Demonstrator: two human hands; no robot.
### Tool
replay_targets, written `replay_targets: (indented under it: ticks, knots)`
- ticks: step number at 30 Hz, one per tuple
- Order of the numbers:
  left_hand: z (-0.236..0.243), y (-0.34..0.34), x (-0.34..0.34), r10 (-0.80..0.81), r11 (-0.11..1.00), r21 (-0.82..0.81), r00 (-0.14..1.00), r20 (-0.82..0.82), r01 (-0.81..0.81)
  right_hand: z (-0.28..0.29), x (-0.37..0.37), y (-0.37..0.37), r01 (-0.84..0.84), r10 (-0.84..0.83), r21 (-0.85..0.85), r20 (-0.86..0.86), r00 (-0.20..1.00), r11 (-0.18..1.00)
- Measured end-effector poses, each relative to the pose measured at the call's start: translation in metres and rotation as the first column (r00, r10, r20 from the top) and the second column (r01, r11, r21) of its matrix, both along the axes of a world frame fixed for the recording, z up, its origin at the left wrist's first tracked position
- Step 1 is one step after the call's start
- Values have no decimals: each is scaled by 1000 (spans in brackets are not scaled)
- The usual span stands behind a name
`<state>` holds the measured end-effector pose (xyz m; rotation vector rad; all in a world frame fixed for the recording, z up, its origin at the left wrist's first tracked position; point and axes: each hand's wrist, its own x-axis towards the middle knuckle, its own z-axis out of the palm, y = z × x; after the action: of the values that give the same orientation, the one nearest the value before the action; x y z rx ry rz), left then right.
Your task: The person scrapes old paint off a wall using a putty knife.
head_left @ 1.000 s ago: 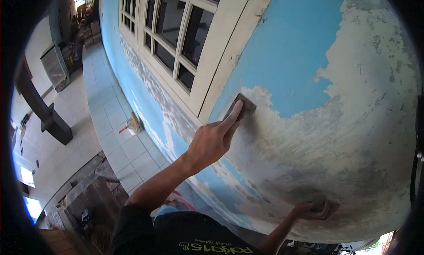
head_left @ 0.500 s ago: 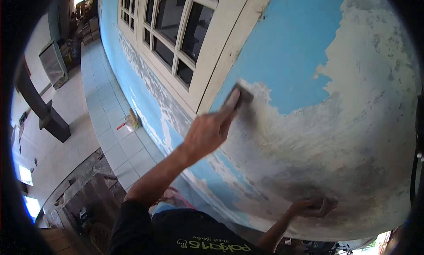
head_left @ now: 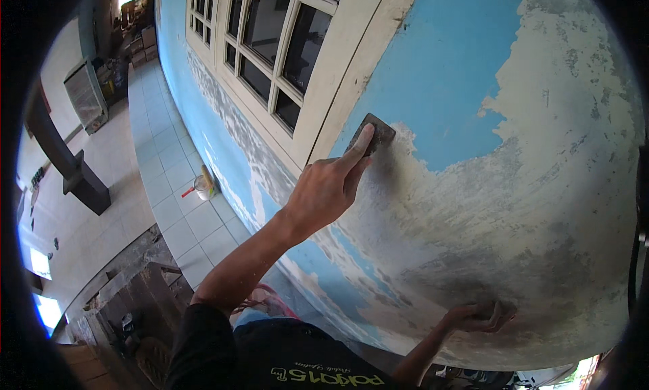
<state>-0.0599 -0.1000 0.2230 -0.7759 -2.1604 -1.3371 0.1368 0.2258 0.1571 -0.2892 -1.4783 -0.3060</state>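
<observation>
My left hand (head_left: 328,187) grips a small, flat, dark grey rectangular block (head_left: 382,134). The thumb lies stretched along its face, and the block rests against the wall (head_left: 460,234) beside the window frame, where blue paint meets a patchy grey-white surface. Lower right, my right hand (head_left: 476,315) is curled close to a darker grey part of the wall. A greyish shape shows between its fingers, too dim to name. Pale specks dot my left forearm.
A white-framed window (head_left: 277,59) with dark panes stands just left of the block. Below it runs a tiled ledge (head_left: 172,180) with a small white container (head_left: 203,187) and a red handle. A dark post (head_left: 84,180) and rough timber (head_left: 145,299) lie further left.
My left hand has tilted slightly, and the block has shifted a little up and right on the wall. My right hand stays nearly in place.
</observation>
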Motion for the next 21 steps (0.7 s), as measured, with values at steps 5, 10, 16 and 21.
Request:
replay_targets:
  ticks: [5, 10, 16, 21]
  knots:
    - [-9, 0, -1, -7, 999, -52, 998, -62, 4, -3, -1, 0, 80, -80, 0, 1, 997, 997]
    - [-6, 3, 13, 9, 998, -67, 1000, 2, -9, -4, 0, 0, -15, 13, -37, -47, 999, 999]
    - [15, 2, 0, 18, 1000, -2, 1000, -17, -18, 0, -4, -1, -13, 13, -15, -20, 1000, 1000]
    - [-1, 4, 4, 22, 999, -26, 1000, -1, -22, 0, 1, 0, 5, -6, 32, 56, 998, 999]
